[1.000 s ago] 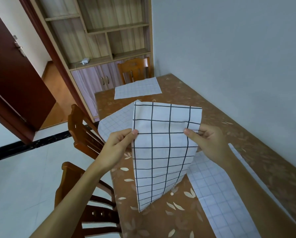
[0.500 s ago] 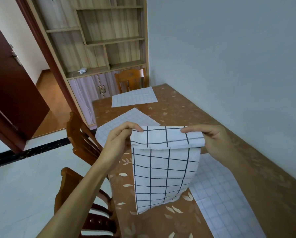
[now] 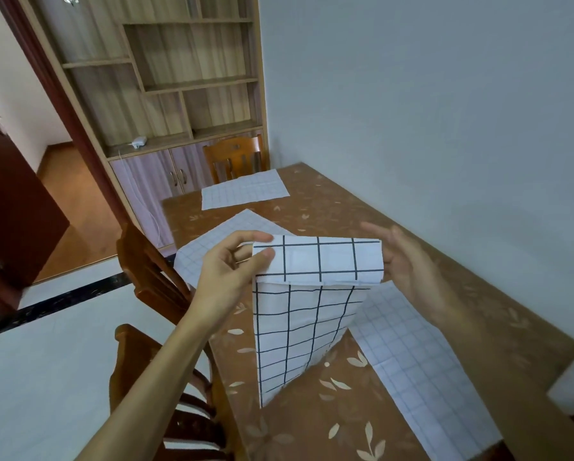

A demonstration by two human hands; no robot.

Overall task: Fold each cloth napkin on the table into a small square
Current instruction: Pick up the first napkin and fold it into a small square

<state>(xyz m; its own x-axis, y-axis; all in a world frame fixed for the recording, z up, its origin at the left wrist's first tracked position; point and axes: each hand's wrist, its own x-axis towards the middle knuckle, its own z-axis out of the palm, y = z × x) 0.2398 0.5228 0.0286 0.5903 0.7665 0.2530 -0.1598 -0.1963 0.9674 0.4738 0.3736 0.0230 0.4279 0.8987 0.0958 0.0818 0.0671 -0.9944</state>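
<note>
A dark red door [image 3: 12, 207] stands open at the far left, with a wooden shelf unit [image 3: 179, 94] beyond it. Two wooden chairs [image 3: 152, 277] are drawn up along the left edge of the table [image 3: 332, 207], and a third chair [image 3: 234, 158] stands at its far end.

The left hand [image 3: 225, 271] is raised over the table's left side. Its thumb [image 3: 262, 256] lies on the front of the napkin [image 3: 312, 314] and its forefinger curls over the top edge, so the two pinch the upper left corner between them. This napkin, white with a bold black grid, is held up in the air. Its top strip is folded over toward the person and lies level between the two hands. The rest hangs down, and its lower edge meets the tabletop.

The right hand [image 3: 408, 264] is at the right end of the folded strip, touching or just beside that edge. Its fingers are straight and close together, and they are blurred. I cannot tell whether a thumb behind the cloth pinches it.

Three more napkins with a fine pale grid lie flat on the table: a far napkin [image 3: 244, 191] by the end chair, a middle napkin [image 3: 212, 244] partly hidden behind the left hand, and a near napkin [image 3: 418, 361] under the right forearm. A plain grey wall [image 3: 445, 94] runs along the table's right side.
</note>
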